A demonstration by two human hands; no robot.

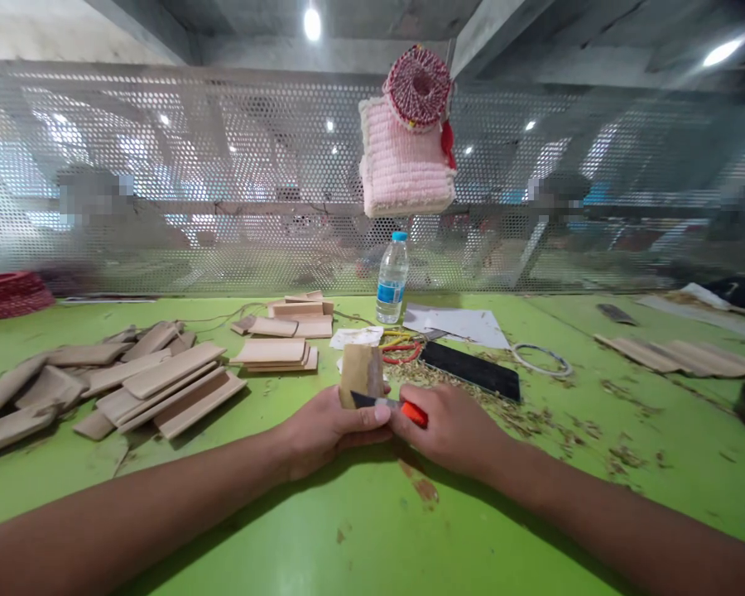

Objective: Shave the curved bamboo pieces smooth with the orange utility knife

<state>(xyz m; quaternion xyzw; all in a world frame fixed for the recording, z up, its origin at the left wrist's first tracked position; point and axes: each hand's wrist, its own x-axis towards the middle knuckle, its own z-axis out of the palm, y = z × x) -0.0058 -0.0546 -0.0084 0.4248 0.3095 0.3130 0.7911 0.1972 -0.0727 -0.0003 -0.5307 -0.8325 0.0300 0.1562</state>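
Observation:
Near the middle of the green table, my left hand (323,430) is closed around the lower part of a short, curved tan wooden piece (361,370), held upright. My right hand (453,422) grips the orange-red handle of a knife (415,413). Its dark blade points left and lies across the lower face of the wooden piece. The left thumb rests at the blade, close to the right hand's fingers. Part of the handle is hidden inside the right hand.
Many curved wooden pieces (174,377) are piled at left, with small stacks (273,352) farther back. A water bottle (392,281), white paper (456,323), a black phone-like slab (472,369) and a ring (541,358) lie beyond my hands. Shavings (521,418) cover the right. A perforated screen (223,182) stands behind.

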